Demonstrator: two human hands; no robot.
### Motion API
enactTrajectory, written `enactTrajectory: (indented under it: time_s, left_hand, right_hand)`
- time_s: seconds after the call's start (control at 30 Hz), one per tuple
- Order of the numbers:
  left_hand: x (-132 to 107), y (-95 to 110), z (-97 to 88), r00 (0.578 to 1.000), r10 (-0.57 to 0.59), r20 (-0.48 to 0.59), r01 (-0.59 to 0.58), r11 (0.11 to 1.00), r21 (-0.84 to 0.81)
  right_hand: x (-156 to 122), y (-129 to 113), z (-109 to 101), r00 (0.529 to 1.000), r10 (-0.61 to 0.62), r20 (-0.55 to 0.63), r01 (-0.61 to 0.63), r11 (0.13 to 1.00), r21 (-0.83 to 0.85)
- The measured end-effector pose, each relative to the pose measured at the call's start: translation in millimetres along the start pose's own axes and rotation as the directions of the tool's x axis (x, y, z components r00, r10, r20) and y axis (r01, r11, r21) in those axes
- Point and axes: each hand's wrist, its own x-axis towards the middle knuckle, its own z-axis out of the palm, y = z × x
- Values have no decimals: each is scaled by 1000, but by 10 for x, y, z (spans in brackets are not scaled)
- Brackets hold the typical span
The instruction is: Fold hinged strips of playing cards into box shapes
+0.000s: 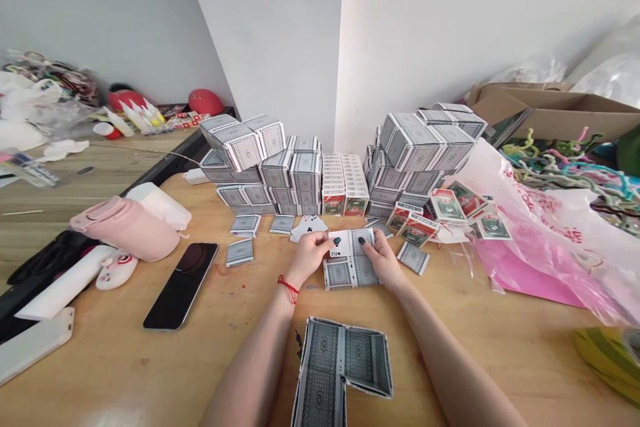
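Observation:
My left hand [307,255] pinches a white playing card [342,248], whose face with a 2 shows, between thumb and fingers. Below that card lies a folded playing-card piece [339,274] with grey patterned backs, made of several joined cards. My right hand [386,263] grips this piece at its right side, thumb on top and fingers hidden beneath. Nearer to me sits an L-shaped box of cards [324,353], one side open. Just beyond my hands are loose face-up cards [308,228] and small stacks of cards [240,251].
Tall stacks of card blocks rise at the left [245,147] and right [420,140], with boxed decks [345,183] between them. A phone [181,287] and pink tumbler [130,227] lie left. Pink plastic [545,233], yellow tape [607,360] and a cardboard box [560,110] are right.

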Motion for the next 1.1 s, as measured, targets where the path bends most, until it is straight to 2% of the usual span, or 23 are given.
enactTrajectory:
  time_s: [0.2,0.43,0.57,0.9,1.1]
  left_hand:
    - [-5,1,25,1000,6,5,-6,1000,2]
    - [7,-48,44,999,36,-9,-36,999,-18]
    - [21,-54,34,999,37,-22,-37,999,-16]
    - [-4,-19,56,1000,18,-5,-18,1000,12]
    - [-5,-11,67,1000,11,22,-10,999,-35]
  right_hand:
    - [16,17,-31,999,-45,9,45,993,-106]
    - [-3,-47,16,999,31,41,-35,995,93]
    - [-18,-100,26,996,80,51,-86,986,142]
    - [-20,-93,24,999,49,5,-49,996,70]
    - [-38,-109,39,999,40,12,-41,997,64]
